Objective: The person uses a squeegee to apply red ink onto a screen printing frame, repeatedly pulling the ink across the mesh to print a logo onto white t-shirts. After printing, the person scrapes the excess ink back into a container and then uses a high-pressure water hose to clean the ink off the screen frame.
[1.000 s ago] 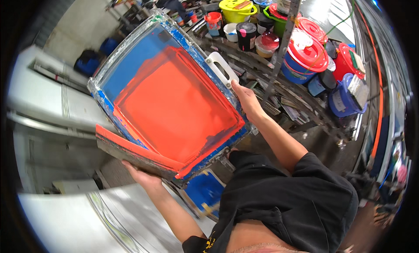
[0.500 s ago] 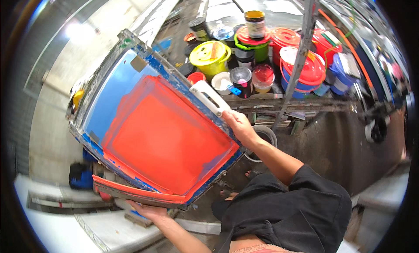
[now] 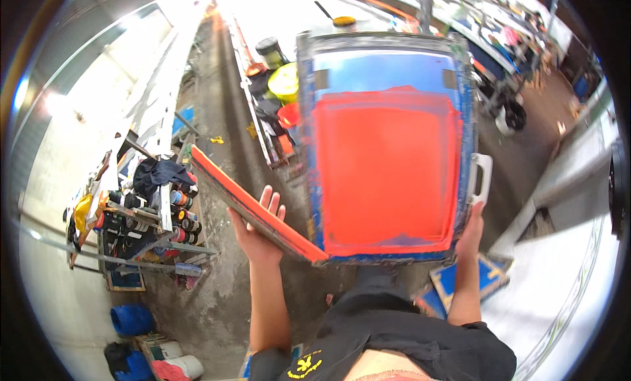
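Note:
A screen-printing frame stands upright in front of me, with blue mesh at its top and wet orange-red ink over most of it. My right hand holds its lower right edge, just below a white handle; some fingers are hidden behind the frame. A long squeegee, its upper edge coated in the same ink, slants down to the frame's lower left corner. My left hand supports it around the middle, thumb on one side and fingers on the other.
Behind the frame are a yellow bucket, a red pot and a dark can. Shelves with ink jars stand left, above a blue container. Blue panels lean low beside a white table at right.
The frame has swung from a tilt to upright and moved right in the picture. The squeegee has angled away from the frame's lower edge to its left. My view has turned.

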Action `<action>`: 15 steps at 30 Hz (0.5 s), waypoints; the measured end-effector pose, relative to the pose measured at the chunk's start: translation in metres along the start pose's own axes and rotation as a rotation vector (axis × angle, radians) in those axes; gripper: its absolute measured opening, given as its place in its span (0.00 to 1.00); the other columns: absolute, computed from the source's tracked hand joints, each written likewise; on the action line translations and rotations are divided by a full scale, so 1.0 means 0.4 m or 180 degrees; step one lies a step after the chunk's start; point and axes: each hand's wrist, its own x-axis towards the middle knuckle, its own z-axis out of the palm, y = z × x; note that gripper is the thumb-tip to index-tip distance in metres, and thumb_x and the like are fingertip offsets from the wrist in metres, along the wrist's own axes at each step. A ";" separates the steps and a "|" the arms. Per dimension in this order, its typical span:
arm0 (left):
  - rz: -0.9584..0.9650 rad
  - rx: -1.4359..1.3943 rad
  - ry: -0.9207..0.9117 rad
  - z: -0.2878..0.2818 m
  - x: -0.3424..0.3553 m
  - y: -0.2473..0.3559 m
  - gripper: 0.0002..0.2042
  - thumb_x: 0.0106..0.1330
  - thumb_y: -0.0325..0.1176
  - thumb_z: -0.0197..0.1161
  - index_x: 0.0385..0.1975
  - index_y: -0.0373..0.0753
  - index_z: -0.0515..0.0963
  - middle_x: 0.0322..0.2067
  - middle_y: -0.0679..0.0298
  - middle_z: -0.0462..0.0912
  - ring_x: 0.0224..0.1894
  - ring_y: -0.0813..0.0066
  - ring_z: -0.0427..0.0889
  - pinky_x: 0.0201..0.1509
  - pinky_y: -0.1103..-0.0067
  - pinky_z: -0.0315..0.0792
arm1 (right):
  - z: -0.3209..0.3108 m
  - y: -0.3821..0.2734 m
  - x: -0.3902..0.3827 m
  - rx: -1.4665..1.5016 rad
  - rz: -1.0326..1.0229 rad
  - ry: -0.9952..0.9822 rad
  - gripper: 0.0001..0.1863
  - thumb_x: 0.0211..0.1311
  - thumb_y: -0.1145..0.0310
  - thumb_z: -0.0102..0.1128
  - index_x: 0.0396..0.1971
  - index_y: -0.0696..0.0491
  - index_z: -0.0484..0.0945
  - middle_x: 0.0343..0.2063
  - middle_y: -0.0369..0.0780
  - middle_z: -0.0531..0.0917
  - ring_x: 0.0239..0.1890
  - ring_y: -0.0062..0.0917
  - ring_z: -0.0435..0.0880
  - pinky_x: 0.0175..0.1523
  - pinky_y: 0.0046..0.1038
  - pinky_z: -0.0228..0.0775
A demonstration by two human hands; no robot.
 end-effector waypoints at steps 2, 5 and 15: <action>-0.0238 -0.0137 -0.0261 -0.024 0.009 0.019 0.34 0.72 0.69 0.50 0.53 0.42 0.82 0.67 0.49 0.74 0.65 0.51 0.76 0.70 0.60 0.69 | -0.103 -0.008 -0.108 -0.0019 0.0093 0.0301 0.36 0.80 0.42 0.43 0.63 0.62 0.74 0.56 0.39 0.82 0.56 0.23 0.80 0.64 0.29 0.70; -0.0458 -0.0125 0.0097 -0.047 -0.021 0.046 0.33 0.72 0.69 0.51 0.49 0.42 0.84 0.65 0.49 0.76 0.64 0.51 0.78 0.68 0.60 0.71 | -0.238 -0.011 -0.224 -0.0558 0.0085 0.1133 0.36 0.80 0.41 0.43 0.62 0.62 0.74 0.57 0.38 0.82 0.56 0.23 0.81 0.65 0.29 0.69; -0.0565 0.0005 -0.0094 -0.137 -0.016 0.070 0.34 0.71 0.68 0.53 0.50 0.39 0.81 0.46 0.58 0.83 0.47 0.59 0.83 0.54 0.61 0.79 | -0.304 0.209 -0.297 -0.1003 0.1084 0.2029 0.42 0.74 0.34 0.48 0.55 0.65 0.80 0.49 0.40 0.86 0.47 0.22 0.84 0.55 0.28 0.74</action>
